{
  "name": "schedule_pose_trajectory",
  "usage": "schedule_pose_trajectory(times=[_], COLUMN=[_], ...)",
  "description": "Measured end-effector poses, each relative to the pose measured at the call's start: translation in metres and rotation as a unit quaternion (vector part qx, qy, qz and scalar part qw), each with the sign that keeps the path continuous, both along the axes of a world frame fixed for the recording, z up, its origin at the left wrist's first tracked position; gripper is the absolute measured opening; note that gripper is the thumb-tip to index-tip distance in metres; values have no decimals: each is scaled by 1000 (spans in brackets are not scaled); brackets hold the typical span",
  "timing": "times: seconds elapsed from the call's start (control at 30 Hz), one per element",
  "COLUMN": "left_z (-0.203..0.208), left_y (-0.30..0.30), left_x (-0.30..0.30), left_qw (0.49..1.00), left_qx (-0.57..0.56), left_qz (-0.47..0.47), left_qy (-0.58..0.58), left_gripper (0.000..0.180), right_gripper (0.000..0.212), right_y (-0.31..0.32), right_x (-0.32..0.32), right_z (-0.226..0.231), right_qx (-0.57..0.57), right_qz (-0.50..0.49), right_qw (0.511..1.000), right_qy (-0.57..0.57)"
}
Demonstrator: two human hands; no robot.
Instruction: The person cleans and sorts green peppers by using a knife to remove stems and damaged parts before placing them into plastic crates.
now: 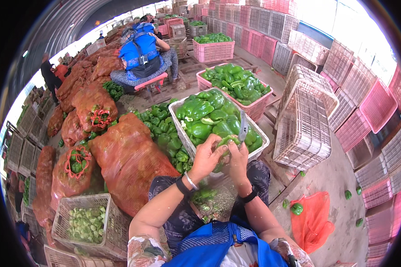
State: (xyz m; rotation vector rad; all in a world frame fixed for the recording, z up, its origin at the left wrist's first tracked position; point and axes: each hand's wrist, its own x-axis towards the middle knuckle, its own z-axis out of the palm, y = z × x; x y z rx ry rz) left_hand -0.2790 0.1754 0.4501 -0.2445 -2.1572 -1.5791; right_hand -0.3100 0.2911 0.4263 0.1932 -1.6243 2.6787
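Close together above my lap, both hands work on a green bell pepper (227, 139). My left hand (205, 156) is closed around it, fingers curled on its near side. In my right hand (237, 161) is a small knife, its blade (243, 127) pointing up past the fingers; the handle is hidden in the grip. Part of the pepper's underside shows below the fingers. Right beyond my hands stands a white crate (174, 116) heaped with green bell peppers (203, 113).
A bulging orange mesh sack (128, 162) lies at my left, with loose peppers (168, 139) beside it. Pale green scraps fill a crate (81, 245) lower left. Pink crates of peppers (257, 108) stand ahead; empty crates (304, 127) and a red net (313, 220) lie right. A co-worker (140, 55) sits ahead.
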Motion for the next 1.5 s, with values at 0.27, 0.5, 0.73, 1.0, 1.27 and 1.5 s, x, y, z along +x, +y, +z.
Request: schedule_pose_trajectory(times=[0.27,0.5,0.73,1.0,1.27,1.5], left_z=[2,16,40,27,27,27], left_y=[-14,-27,-34,-27,-59,-59], left_x=[9,-1,12,12,-23,-111], left_qw=[974,869,943,956,882,919], left_qx=[189,445,236,238,444,282], left_qz=[-103,-183,-100,-39,-3,17], left_qy=[-70,-114,-213,-166,-157,-276], left_gripper=[10,8,17,10,7,38], right_gripper=[15,22,19,12,21,25], right_y=[1,9,4,-3,31,92], right_x=[-1,8,-1,-7,-9,-11], right_z=[9,36,21,14,19,41], right_qx=[-4,-107,58,131,-117,-166], right_qz=[95,138,156,141,88,-25], right_qw=[994,982,986,979,988,986], right_qy=[-44,-69,1,69,-55,20])
